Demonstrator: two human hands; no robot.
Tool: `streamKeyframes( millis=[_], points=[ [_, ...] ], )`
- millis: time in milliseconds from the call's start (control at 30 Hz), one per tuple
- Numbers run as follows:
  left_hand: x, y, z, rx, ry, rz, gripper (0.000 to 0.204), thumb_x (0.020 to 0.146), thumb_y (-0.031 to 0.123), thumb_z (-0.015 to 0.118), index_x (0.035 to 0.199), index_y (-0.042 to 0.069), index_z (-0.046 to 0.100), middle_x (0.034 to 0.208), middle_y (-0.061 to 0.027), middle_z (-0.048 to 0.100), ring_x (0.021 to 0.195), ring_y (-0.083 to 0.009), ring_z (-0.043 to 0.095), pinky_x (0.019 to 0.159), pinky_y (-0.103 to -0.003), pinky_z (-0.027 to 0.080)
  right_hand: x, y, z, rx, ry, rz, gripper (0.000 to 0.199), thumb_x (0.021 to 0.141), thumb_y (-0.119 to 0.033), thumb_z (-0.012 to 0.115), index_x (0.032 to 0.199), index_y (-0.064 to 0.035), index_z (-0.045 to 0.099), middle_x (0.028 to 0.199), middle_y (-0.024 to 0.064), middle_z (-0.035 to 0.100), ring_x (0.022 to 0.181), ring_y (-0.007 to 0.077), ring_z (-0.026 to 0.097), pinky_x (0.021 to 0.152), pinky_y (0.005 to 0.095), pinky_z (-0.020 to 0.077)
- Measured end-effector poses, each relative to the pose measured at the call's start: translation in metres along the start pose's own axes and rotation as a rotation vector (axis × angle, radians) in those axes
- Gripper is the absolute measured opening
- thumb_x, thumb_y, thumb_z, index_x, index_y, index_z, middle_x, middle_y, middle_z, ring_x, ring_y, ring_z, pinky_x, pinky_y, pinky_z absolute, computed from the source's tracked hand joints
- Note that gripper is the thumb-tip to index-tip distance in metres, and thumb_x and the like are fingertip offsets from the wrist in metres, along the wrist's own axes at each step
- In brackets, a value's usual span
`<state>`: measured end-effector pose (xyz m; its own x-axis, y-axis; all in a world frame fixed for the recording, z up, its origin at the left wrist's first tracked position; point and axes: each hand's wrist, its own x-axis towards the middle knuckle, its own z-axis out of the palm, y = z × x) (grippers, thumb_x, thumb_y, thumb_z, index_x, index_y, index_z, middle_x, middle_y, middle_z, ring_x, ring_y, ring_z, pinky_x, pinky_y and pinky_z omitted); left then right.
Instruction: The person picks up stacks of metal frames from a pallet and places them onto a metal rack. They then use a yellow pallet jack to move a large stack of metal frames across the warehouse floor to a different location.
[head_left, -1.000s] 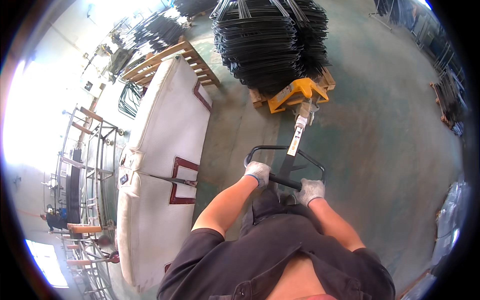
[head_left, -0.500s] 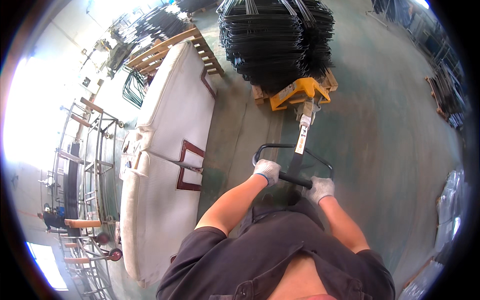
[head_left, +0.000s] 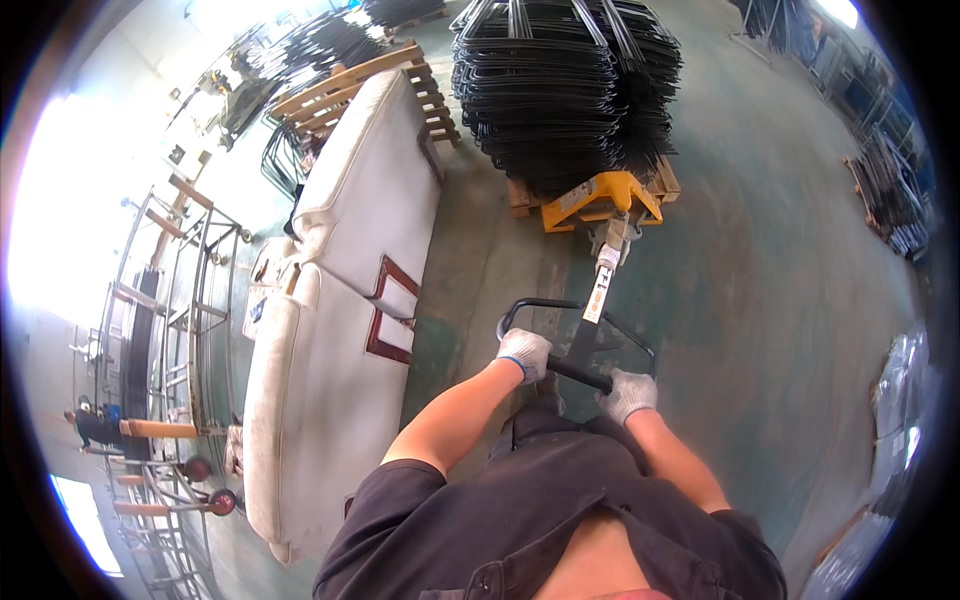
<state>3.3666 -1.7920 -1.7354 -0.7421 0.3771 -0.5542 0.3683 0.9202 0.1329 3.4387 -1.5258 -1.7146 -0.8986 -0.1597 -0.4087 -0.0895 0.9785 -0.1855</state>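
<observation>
Both my hands wear whitish knitted gloves and hold the black loop handle (head_left: 578, 374) of a pallet jack. My left hand (head_left: 525, 354) is closed round the left end of the grip bar. Round its right end, my right hand (head_left: 629, 395) is wrapped. A shaft with a white label runs from the handle to the yellow body of the pallet jack (head_left: 601, 196). Its forks are hidden beneath a wooden pallet (head_left: 522, 199). Piled high on that pallet is a stack of bent black metal frames (head_left: 545, 105).
Along my left stands a long, pale upholstered sofa-like piece (head_left: 335, 400) with dark red trim. A slatted wooden pallet (head_left: 440, 105) is behind its far end. Metal rack trolleys (head_left: 200, 310) stand farther left. At the right edge are more black frames (head_left: 885, 195) and plastic-wrapped goods (head_left: 895, 410).
The view has shifted slightly. The handle and both hands sit a little farther left in the picture, while the loaded stack appears slightly lower and to the right. My grip stays the same.
</observation>
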Motion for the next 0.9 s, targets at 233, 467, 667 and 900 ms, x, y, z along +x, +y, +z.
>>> streamKeyframes(
  millis=[233, 467, 667, 900],
  points=[
    [-0.068, 0.021, 0.022, -0.038, -0.001, -0.034, 0.035, 0.073, 0.02, 0.08, 0.107, 0.016, 0.087, 0.105, -0.014, 0.085, 0.106, -0.0363, 0.082, 0.093, -0.05, 0.064, -0.06, -0.013, 0.032, 0.017, 0.03, -0.042, 0.037, 0.09, -0.048, 0.084, 0.1, -0.0126, 0.081, 0.095, 0.0155, 0.084, 0.093, 0.0367, 0.083, 0.089, 0.05, 0.0641],
    [-0.132, 0.058, 0.064, -0.063, 0.007, -0.046, 0.032, 0.078, 0.023, 0.077, 0.107, 0.015, 0.089, 0.108, -0.0152, 0.086, 0.107, -0.036, 0.083, 0.095, -0.049, 0.064, -0.129, -0.011, 0.059, 0.023, 0.013, -0.083, 0.039, 0.092, -0.05, 0.082, 0.099, -0.0119, 0.081, 0.095, 0.0169, 0.084, 0.092, 0.0394, 0.082, 0.089, 0.0512, 0.0633],
    [-0.169, 0.066, 0.095, -0.063, -0.016, -0.008, 0.035, 0.075, 0.019, 0.077, 0.108, 0.014, 0.087, 0.106, -0.0136, 0.085, 0.106, -0.0363, 0.082, 0.093, -0.05, 0.064, -0.176, -0.025, 0.083, 0.054, 0.029, -0.059, 0.039, 0.092, -0.05, 0.081, 0.092, -0.0111, 0.079, 0.09, 0.0166, 0.083, 0.087, 0.0404, 0.081, 0.086, 0.0524, 0.0632],
    [-0.218, 0.076, 0.145, -0.06, -0.006, 0.006, 0.035, 0.077, 0.02, 0.075, 0.109, 0.013, 0.087, 0.106, -0.0132, 0.085, 0.106, -0.0364, 0.082, 0.093, -0.05, 0.064, -0.234, -0.043, 0.102, 0.002, -0.035, -0.04, 0.037, 0.093, -0.05, 0.081, 0.101, -0.0134, 0.083, 0.094, 0.0166, 0.084, 0.092, 0.0388, 0.082, 0.088, 0.0507, 0.0641]
  ],
)
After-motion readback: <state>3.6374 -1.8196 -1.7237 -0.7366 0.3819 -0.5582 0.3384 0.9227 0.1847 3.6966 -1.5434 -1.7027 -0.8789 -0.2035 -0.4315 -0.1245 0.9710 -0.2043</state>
